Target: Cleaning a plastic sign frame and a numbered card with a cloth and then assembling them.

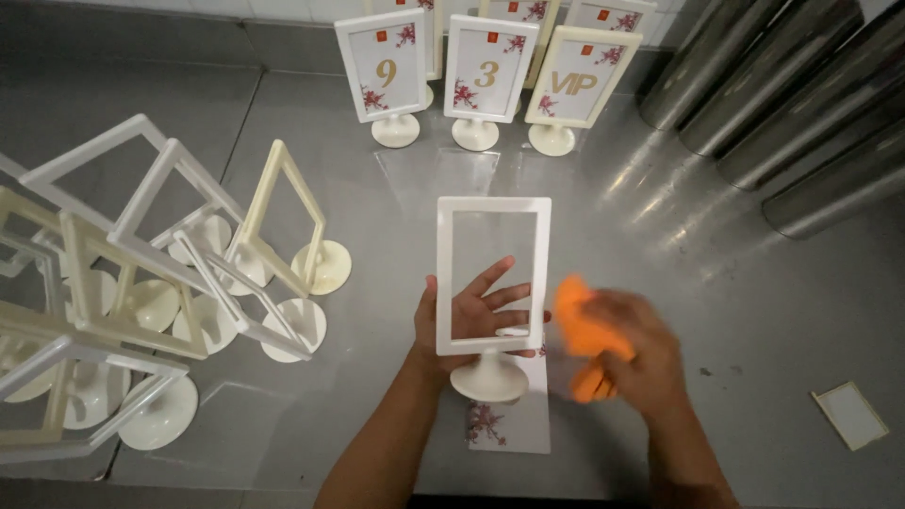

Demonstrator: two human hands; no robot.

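So the left hand (471, 316) is behind an empty white frame (493, 283) on a round foot, fingers spread open and showing through the clear pane, thumb hooked around the frame's left edge, so it's propping the thing upright rather than closing a fist on it. The frame stands near the middle of the steel table (716, 283), a bit toward the near edge, with its foot resting on a flat card (509, 424) that has a pink flower print in the corner. The right hand (632, 363) is just right of the frame, closed around an orange cloth (580, 330), all pretty blurry, and the cloth sits right against the frame's right edge; can't tell if it's really touching. Far side of the table, there's a row of filled stands (485, 80) with flowery cards in them, three in front and more tucked behind. Off to the left is a whole bunch of empty stands (160, 283), some white, some cream, leaning every which way and crowded together. Far right corner has some shiny metal cylinders (782, 94) lying at an angle, and near right there's a small cream-edged plate (851, 415) lying flat on its own, well apart from everything.
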